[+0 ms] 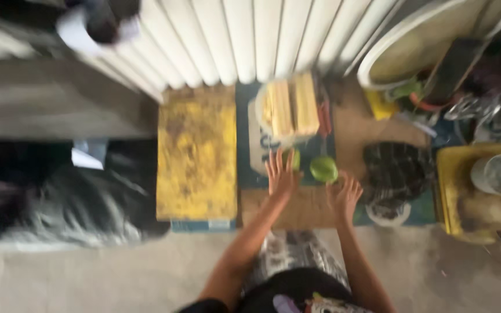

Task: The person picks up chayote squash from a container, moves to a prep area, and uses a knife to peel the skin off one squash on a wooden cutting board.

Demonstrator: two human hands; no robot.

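Both hands lay spread, holding nothing: the left hand (281,174) touching one lime (294,159), the right hand (344,196) just below another (323,168) on the mat. Firm, smooth, likely to roll; best cupped around the middle.

light: soft, even daylight, moderately bright | shadows: faint, dark patch at left | glare: white radiator (244,37) washed out | blur: heavy motion smear across whole frame, worst at edges | focus: nothing sharp
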